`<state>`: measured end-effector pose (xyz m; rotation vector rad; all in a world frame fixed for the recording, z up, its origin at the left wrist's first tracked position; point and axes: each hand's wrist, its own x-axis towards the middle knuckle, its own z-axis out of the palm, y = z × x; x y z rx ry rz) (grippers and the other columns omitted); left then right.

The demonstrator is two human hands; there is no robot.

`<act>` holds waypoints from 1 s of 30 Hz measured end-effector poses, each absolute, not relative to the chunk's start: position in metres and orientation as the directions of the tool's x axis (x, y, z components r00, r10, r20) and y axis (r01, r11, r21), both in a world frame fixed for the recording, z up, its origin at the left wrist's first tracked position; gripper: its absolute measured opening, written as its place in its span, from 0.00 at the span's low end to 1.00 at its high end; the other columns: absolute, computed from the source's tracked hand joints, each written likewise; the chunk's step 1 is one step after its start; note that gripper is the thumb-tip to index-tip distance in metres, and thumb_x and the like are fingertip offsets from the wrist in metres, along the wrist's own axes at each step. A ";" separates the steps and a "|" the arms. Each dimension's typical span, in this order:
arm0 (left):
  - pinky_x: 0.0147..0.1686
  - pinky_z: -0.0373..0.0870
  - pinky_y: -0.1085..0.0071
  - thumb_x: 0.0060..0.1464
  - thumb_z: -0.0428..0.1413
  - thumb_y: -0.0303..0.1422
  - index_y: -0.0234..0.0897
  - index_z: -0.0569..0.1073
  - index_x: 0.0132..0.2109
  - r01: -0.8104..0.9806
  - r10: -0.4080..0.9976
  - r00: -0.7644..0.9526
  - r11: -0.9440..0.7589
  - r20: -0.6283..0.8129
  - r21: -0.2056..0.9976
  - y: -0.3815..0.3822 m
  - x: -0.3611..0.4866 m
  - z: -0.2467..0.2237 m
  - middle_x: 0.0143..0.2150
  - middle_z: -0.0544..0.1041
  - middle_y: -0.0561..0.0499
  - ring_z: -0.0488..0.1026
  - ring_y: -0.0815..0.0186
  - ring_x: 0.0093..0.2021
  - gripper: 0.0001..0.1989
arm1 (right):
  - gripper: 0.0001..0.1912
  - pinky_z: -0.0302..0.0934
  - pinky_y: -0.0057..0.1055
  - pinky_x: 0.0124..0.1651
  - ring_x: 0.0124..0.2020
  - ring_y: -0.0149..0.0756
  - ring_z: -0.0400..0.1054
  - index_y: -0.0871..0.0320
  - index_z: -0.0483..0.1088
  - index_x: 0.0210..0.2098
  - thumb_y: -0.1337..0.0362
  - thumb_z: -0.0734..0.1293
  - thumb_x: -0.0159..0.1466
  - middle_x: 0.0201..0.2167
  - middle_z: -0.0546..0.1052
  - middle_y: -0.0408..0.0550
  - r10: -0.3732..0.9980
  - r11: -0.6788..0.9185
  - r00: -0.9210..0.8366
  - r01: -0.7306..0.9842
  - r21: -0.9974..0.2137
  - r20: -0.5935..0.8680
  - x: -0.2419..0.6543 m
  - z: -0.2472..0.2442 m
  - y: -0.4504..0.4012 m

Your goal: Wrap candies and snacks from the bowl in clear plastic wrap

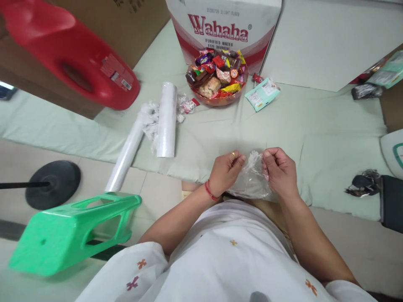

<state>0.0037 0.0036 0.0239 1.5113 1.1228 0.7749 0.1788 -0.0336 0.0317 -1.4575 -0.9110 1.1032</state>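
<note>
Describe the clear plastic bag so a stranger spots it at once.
Find the pale green tabletop, then its near edge. There the left hand and right hand hold the clear bag; unlike the white rolls, it is limp and see-through.

- Lighting was even and moderately bright; shadows about the left hand (227, 171) and right hand (281, 171) were soft.
- Glints showed on the clear bag (252, 184) between both hands.
- Left of the left hand, the green stool (53, 239) appeared stretched and blurred.
- Beyond it, fine print on the red jug (91, 54) was unreadable.
</note>
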 end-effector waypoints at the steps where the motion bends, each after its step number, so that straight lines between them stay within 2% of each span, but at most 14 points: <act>1: 0.30 0.62 0.71 0.69 0.49 0.46 0.40 0.66 0.31 0.260 0.948 0.309 -0.002 -0.081 0.966 0.003 0.005 0.021 0.20 0.68 0.57 0.65 0.69 0.23 0.19 | 0.16 0.51 0.24 0.17 0.16 0.25 0.58 0.54 0.70 0.33 0.49 0.71 0.67 0.21 0.67 0.36 0.939 -0.173 0.301 -0.008 -0.985 -0.167 0.181 0.032 -0.035; 3: 0.29 0.62 0.70 0.71 0.46 0.46 0.41 0.63 0.33 0.251 0.965 0.250 0.017 -0.081 0.968 0.002 0.005 0.018 0.18 0.65 0.59 0.65 0.69 0.21 0.19 | 0.16 0.50 0.24 0.16 0.16 0.25 0.57 0.54 0.69 0.33 0.48 0.70 0.67 0.21 0.67 0.36 0.929 -0.185 0.326 -0.003 -0.983 -0.176 0.184 0.031 -0.036; 5: 0.30 0.63 0.69 0.72 0.42 0.48 0.41 0.63 0.34 0.235 0.964 0.258 -0.005 -0.057 0.972 0.002 0.006 0.016 0.21 0.68 0.57 0.68 0.68 0.23 0.20 | 0.16 0.49 0.24 0.16 0.16 0.25 0.57 0.54 0.69 0.34 0.48 0.71 0.66 0.20 0.67 0.36 0.925 -0.191 0.332 -0.019 -0.981 -0.187 0.186 0.030 -0.038; 8: 0.34 0.65 0.69 0.68 0.49 0.52 0.40 0.69 0.37 0.278 0.937 0.349 -0.113 0.009 0.954 0.000 0.010 0.016 0.31 0.74 0.52 0.71 0.67 0.30 0.21 | 0.16 0.50 0.25 0.16 0.16 0.26 0.57 0.54 0.69 0.34 0.48 0.70 0.67 0.20 0.66 0.35 0.932 -0.188 0.312 -0.030 -0.982 -0.187 0.184 0.029 -0.038; 10: 0.33 0.64 0.70 0.65 0.54 0.53 0.39 0.70 0.36 0.303 0.930 0.365 -0.161 0.041 0.939 -0.003 0.013 0.015 0.31 0.74 0.52 0.70 0.67 0.31 0.21 | 0.16 0.51 0.25 0.17 0.16 0.26 0.57 0.54 0.69 0.34 0.49 0.70 0.67 0.20 0.67 0.35 0.939 -0.178 0.297 -0.006 -0.984 -0.171 0.181 0.029 -0.038; 12: 0.31 0.63 0.70 0.67 0.52 0.51 0.39 0.69 0.33 0.258 0.938 0.344 -0.123 0.028 0.958 -0.005 0.016 0.013 0.27 0.72 0.54 0.68 0.69 0.27 0.21 | 0.15 0.51 0.26 0.18 0.15 0.25 0.57 0.54 0.69 0.34 0.49 0.69 0.68 0.19 0.67 0.35 0.945 -0.167 0.291 0.029 -0.985 -0.152 0.179 0.030 -0.038; 15: 0.26 0.61 0.71 0.70 0.48 0.51 0.41 0.66 0.34 0.146 0.953 0.295 0.019 -0.062 0.989 -0.006 0.015 0.009 0.21 0.69 0.58 0.64 0.71 0.19 0.21 | 0.16 0.52 0.26 0.18 0.16 0.26 0.57 0.54 0.69 0.34 0.49 0.69 0.68 0.19 0.67 0.35 0.941 -0.171 0.310 0.078 -0.982 -0.139 0.181 0.032 -0.038; 19: 0.23 0.60 0.71 0.70 0.47 0.51 0.42 0.64 0.35 0.146 0.980 0.155 0.103 -0.125 0.984 -0.001 0.005 0.007 0.19 0.67 0.60 0.63 0.71 0.16 0.20 | 0.16 0.51 0.27 0.17 0.16 0.27 0.57 0.53 0.68 0.34 0.48 0.69 0.67 0.19 0.65 0.35 0.907 -0.172 0.404 0.103 -0.980 -0.117 0.192 0.030 -0.038; 24: 0.26 0.63 0.71 0.71 0.46 0.51 0.43 0.62 0.36 0.194 0.994 -0.077 0.097 -0.084 0.976 0.008 -0.012 0.010 0.20 0.65 0.60 0.65 0.69 0.19 0.19 | 0.15 0.52 0.27 0.18 0.14 0.27 0.58 0.53 0.67 0.36 0.48 0.68 0.69 0.19 0.66 0.34 0.825 -0.111 0.566 0.165 -0.980 0.002 0.202 0.026 -0.047; 30: 0.27 0.61 0.70 0.71 0.43 0.54 0.43 0.64 0.39 0.273 0.995 -0.088 -0.022 0.048 0.962 0.007 -0.021 0.016 0.21 0.63 0.59 0.64 0.69 0.21 0.21 | 0.15 0.54 0.28 0.21 0.16 0.29 0.61 0.52 0.65 0.39 0.47 0.64 0.72 0.19 0.67 0.34 0.740 -0.075 0.646 0.356 -0.931 0.188 0.203 0.021 -0.056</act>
